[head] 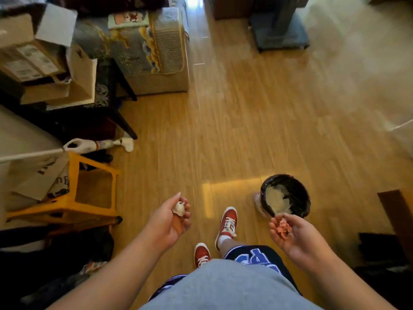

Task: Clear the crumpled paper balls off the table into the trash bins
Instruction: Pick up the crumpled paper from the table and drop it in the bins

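My left hand [171, 222] is curled around a white crumpled paper ball [178, 208], held above the wooden floor. A pink crumpled paper ball [283, 228] lies in the fingers of my right hand [295, 237], just in front of and below the rim of a round trash bin [300, 198]. The bin has a black liner and pale paper inside, and it stands on the floor at the right. Only this one bin is in view; the table is out of view.
A yellow stool [73, 211] with paper bags stands at the left. Behind it are stacked cardboard boxes [33, 61], a white mop [89, 146] and a patterned storage bag [154, 52]. My red shoes [228, 222] are on the floor between the hands.
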The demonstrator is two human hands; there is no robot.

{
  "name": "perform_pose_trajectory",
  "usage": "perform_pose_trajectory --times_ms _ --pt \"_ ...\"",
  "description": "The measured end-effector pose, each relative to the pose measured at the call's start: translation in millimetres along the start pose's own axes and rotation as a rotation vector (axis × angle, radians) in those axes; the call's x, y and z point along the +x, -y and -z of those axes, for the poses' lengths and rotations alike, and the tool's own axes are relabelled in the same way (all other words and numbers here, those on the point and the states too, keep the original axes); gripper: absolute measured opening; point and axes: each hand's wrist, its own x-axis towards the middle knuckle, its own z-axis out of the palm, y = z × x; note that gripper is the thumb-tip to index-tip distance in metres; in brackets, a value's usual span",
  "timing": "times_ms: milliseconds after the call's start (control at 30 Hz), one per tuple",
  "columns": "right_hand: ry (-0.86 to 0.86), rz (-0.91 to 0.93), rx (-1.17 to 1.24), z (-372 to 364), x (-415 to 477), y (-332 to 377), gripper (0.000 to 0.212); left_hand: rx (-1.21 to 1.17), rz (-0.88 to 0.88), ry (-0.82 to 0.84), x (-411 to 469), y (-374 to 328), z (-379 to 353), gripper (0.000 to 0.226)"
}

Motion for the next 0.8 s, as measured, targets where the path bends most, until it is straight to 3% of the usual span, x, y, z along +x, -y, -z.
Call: perform_pose_trajectory --times_ms 300,800 --pt "-0.113 0.004 0.106 -35.5 67.6 122.4 0.018 0.087 0.038 0.077 97.4 -104.2 -149.7 0.030" --pt "0.025 0.067 0.207 -167.3 180.7 359.8 0.020 0.153 0.080 -0.002 226.1 -243.2 -290.2 0.029"
